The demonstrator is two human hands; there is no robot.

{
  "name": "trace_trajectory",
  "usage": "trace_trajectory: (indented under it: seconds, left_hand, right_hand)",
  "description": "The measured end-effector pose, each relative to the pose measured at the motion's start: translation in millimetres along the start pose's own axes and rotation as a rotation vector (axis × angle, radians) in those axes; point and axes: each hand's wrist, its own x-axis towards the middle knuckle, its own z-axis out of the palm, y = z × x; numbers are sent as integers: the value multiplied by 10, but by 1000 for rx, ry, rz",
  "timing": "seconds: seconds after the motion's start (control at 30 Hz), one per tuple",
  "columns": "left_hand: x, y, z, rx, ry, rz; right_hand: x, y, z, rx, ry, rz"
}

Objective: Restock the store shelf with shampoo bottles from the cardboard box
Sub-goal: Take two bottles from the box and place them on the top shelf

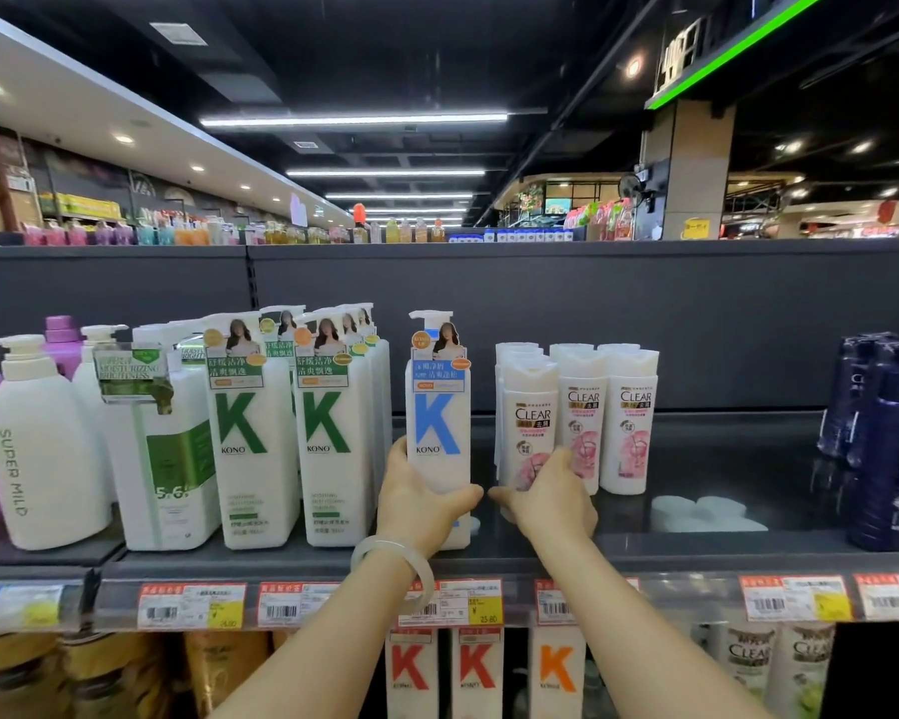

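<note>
The blue-K KONO pump bottle [438, 422] is stood upright on the shelf [696, 547] and is gripped low down by the left hand [419, 503], thumb across its front. Just right of that bottle, the front pink CLEAR bottle [528, 428] is apparently grasped by the right hand [548, 493], though its fingers are mostly hidden.

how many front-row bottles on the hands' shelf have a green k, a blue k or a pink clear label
White pump bottles with green K: 2
White pump bottle with blue K, gripped by the left hand: 1
White bottles with pink Clear label, right hand on them: 3
Total: 6
</note>
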Motion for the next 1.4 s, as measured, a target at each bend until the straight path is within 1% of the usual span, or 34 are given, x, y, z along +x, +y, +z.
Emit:
trace_trajectory:
  seconds: [0.17, 0.67, 0.87, 0.93, 1.03, 1.4]
  left_hand:
    - [-13, 18, 30, 9, 39, -16]
    - [0, 56, 0, 39, 35, -28]
    - [-61, 28, 4, 22, 55, -25]
    - [-116, -30, 18, 54, 69, -19]
    - [-152, -79, 35, 100, 79, -15]
    - [-121, -129, 40, 109, 63, -8]
  right_hand:
    - [32, 11, 20, -13, -12, -4]
    - [11, 47, 26, -4, 7, -45]
    - [-41, 75, -26, 9, -46, -37]
    - [-62, 91, -48, 24, -57, -40]
    - [-90, 122, -66, 13, -44, -55]
    - [-133, 199, -16, -14, 15, -108]
